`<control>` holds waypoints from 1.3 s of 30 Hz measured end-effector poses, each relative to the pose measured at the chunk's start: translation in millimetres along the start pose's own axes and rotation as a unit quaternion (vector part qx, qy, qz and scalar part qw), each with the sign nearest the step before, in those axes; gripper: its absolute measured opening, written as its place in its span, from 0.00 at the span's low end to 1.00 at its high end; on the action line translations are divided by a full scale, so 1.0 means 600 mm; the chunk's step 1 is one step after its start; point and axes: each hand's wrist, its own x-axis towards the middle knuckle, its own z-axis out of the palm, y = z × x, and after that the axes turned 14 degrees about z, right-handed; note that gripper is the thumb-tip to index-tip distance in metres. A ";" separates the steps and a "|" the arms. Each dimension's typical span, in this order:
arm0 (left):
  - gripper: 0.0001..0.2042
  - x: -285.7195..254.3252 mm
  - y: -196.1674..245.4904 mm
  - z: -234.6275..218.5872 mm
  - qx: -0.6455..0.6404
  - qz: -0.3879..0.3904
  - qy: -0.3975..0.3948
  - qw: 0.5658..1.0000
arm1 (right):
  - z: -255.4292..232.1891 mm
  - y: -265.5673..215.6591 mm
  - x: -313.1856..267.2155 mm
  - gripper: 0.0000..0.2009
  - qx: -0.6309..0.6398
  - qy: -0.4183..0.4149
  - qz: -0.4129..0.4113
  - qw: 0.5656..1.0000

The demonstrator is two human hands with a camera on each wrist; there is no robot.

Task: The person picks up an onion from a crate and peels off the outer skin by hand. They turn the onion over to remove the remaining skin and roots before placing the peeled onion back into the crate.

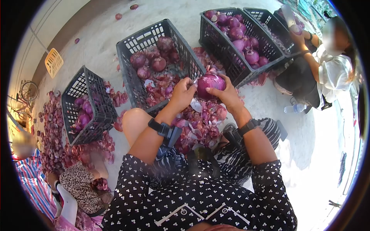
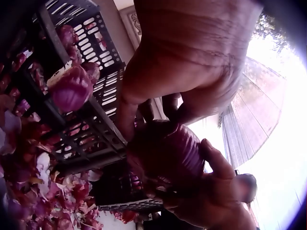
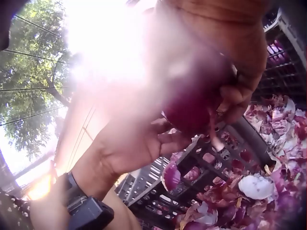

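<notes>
Floor of pale grey, laid out widely in the head view. Tree leaves in the right wrist view, crossed by dark wires unseen from the head. Second person at the head view's right, beside more crates. Nearest crate, black and slotted, just ahead of the knees, with big red onions and loose skins inside. Heap of skins below both hands. Clear bottle on its side, shown by the head view alone. Right hand curled round the right side of a purple onion, thumb across the near face. Left hand with bent fingers and thumb, pinching at the opposite end. Onion itself raised between both hands, near the crate's near right corner; shadowed in the left wrist view, partly lost to glare in the right. Thin strip of peel dangling below the right hand's fingers, plain only in the right wrist view.
</notes>
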 end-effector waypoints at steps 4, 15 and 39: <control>0.06 0.008 0.014 -0.010 -0.155 -0.002 0.050 0.987 | -0.010 -0.006 0.000 0.37 0.131 -0.061 0.028 0.989; 0.08 0.015 0.063 -0.058 -0.611 -0.057 0.150 0.775 | -0.009 -0.036 -0.006 0.27 0.342 -0.239 0.046 0.908; 0.39 -0.001 0.109 -0.032 -0.366 0.038 0.066 0.927 | 0.022 -0.035 -0.025 0.32 0.263 -0.201 -0.075 0.941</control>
